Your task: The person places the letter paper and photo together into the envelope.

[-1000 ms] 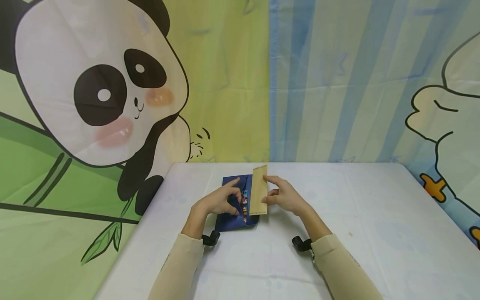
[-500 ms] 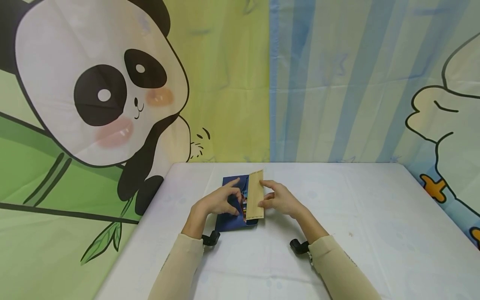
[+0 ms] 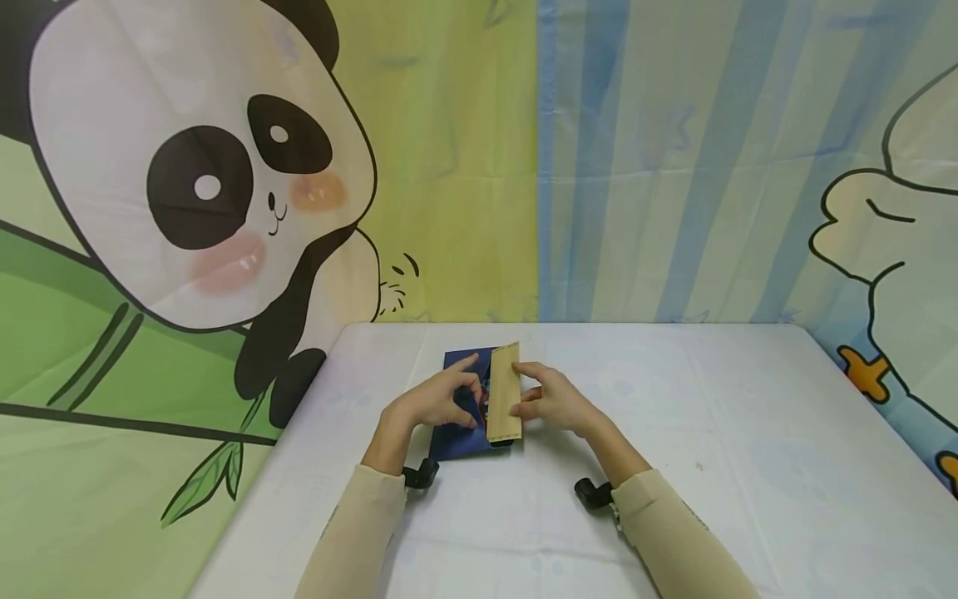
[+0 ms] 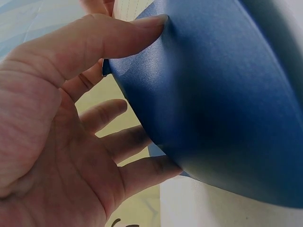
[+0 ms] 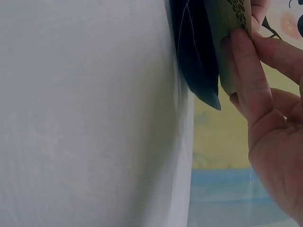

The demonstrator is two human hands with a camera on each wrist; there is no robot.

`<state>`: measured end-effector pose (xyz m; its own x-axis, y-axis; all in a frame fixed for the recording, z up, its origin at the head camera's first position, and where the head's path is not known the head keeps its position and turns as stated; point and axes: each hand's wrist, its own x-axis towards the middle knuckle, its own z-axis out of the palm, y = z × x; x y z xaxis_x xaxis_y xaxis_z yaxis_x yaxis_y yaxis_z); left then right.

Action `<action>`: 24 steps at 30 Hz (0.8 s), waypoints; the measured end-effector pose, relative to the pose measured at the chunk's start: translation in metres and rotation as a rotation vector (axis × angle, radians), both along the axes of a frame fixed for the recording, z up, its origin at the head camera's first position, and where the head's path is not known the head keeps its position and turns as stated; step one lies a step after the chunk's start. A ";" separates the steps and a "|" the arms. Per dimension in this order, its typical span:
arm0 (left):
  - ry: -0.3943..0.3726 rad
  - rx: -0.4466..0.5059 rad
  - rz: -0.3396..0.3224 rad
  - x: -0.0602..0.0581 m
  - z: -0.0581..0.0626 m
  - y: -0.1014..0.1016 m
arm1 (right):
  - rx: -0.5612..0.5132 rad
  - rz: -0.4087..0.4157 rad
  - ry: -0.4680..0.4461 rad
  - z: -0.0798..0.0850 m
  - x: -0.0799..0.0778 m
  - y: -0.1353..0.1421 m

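A dark blue paper envelope [image 3: 464, 443] stands on the white table in front of me, its mouth parted and a colourful print partly visible inside. My left hand [image 3: 434, 401] pinches its near layer, the thumb on the blue paper, which bulges in the left wrist view, and the fingers at its edge. A flat tan card [image 3: 505, 395] with stitch-like marks along its ends is pinched by my right hand [image 3: 557, 402]. The card overlaps the envelope's right side. Dark spots pattern the tan card [image 5: 236, 12] in the right wrist view. How far the card reaches inside is hidden.
A white cloth covers the table [image 3: 636, 516]. Behind it hangs a curtain [image 3: 674, 166] with a panda print. Black wrist cameras [image 3: 422, 474] sit at both cuffs.
My right hand has moved left and slightly down with the tan card, which covers more of the envelope's print. The left hand has stayed in place.
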<state>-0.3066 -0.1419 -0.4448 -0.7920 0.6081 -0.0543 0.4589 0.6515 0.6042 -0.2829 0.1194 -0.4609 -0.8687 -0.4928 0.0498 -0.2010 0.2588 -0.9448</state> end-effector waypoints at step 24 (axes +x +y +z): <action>-0.004 -0.002 0.012 -0.001 -0.001 0.000 | 0.031 0.020 -0.028 -0.001 0.000 -0.001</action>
<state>-0.3081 -0.1415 -0.4459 -0.7992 0.5982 -0.0588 0.4482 0.6582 0.6048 -0.2828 0.1182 -0.4621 -0.8597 -0.5106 0.0095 -0.1795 0.2847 -0.9417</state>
